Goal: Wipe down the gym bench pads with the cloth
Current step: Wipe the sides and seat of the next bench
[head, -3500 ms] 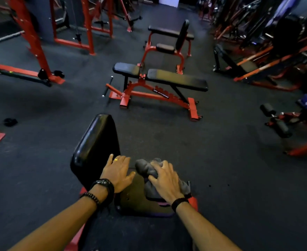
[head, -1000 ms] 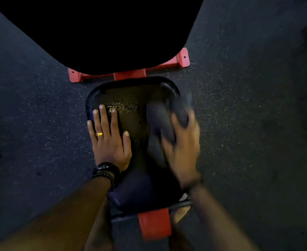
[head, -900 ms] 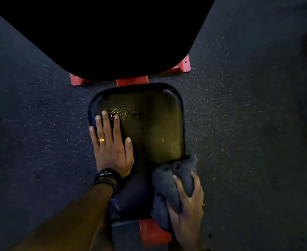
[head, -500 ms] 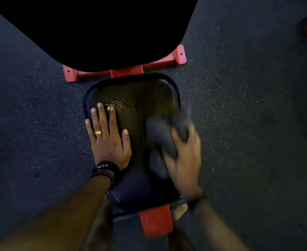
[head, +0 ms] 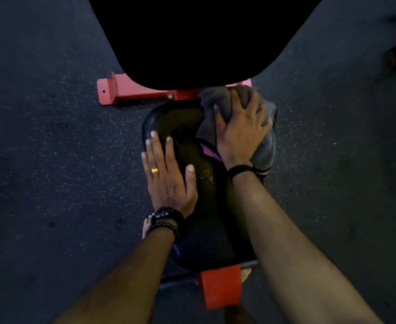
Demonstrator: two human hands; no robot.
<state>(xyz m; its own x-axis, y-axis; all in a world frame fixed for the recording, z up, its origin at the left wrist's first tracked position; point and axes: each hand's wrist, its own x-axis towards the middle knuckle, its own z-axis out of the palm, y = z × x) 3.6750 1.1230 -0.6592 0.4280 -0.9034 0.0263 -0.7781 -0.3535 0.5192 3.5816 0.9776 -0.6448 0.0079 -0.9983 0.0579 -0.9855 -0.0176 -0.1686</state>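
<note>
Seat pad (head: 190, 146), black and glossy, lies under both hands at the middle of the view, on a red frame (head: 133, 90) over dark speckled floor (head: 52, 160). A grey cloth (head: 218, 101), bunched with a pink edge showing, sits on the pad's far right corner, just below the big black back pad (head: 204, 38) that fills the top of the view.

The step in hand looks like wiping the seat pad, with the cloth at the far end of a stroke. Small wet gleams show on the pad near the left thumb, so the surface seems not yet dry all over. The next move probably calls for drawing the cloth toward the near end with firm, even pressure, then covering the left half, which means lifting the left hand out of the way. The back pad likely still needs doing.

The right hand (head: 241, 127) lies palm down on the cloth, fingers spread and curled into the folds, gripping it, arm stretched forward. The left hand (head: 169, 176) rests flat on the pad's left side, fingers straight and close together, thumb apart, bracing.
</note>
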